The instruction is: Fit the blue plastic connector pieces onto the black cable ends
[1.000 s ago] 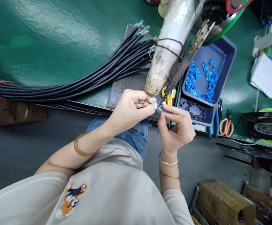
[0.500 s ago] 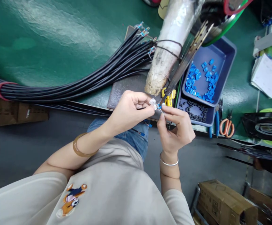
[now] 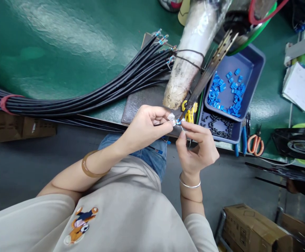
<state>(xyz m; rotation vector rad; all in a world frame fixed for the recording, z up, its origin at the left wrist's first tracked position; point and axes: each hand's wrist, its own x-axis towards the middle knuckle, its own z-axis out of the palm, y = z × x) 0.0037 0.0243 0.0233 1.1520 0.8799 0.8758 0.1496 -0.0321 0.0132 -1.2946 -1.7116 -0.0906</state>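
My left hand (image 3: 152, 122) is closed on the end of a black cable, with a translucent white piece (image 3: 171, 117) at its fingertips. From that piece short blue and white wires (image 3: 178, 121) stick out to the right. My right hand (image 3: 198, 141) pinches at the wire ends from the other side, its thumb and index finger close together; a thin white strand shows between them. Just behind the fingertips lies a yellow tool (image 3: 189, 113). The tip of a metal bar (image 3: 202, 78) comes down right above the wires.
A bundle of black cables (image 3: 89, 101) crosses the green table (image 3: 63, 63). A plastic-wrapped post (image 3: 187, 59) leans over the dark pad (image 3: 141, 101). At right are a bin (image 3: 257, 66) of blue pieces, a lower bin (image 3: 236, 137) of black pieces and orange-handled scissors (image 3: 255, 144).
Both hands remain nearly in place, with the fingertips slightly shifted around the wires. The whole view has moved a little, so the table items appear slightly lower.
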